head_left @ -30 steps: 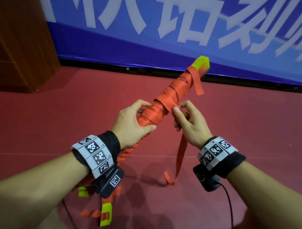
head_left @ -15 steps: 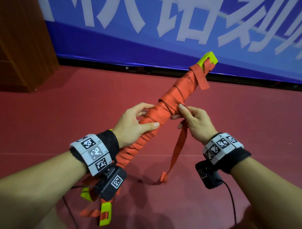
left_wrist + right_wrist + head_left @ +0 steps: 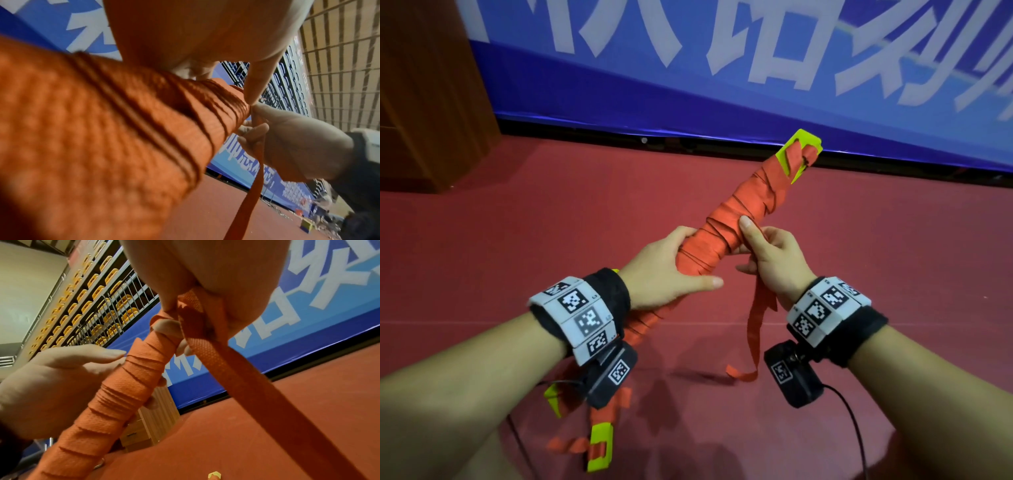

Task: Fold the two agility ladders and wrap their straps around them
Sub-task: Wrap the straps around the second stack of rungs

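Head view: left hand grips bundle

I'm looking into an indoor sports hall or arena. Under my hands runs a dull red sports floor, smooth and matte. Beyond them, along the floor's far edge, stands a long blue banner printed with big white characters, like a courtside board. From the right wrist view, above and behind the banner, a metal railing fronts rising rows of yellow spectator seats. Far off to my left sits a wooden cabinet against the wall.
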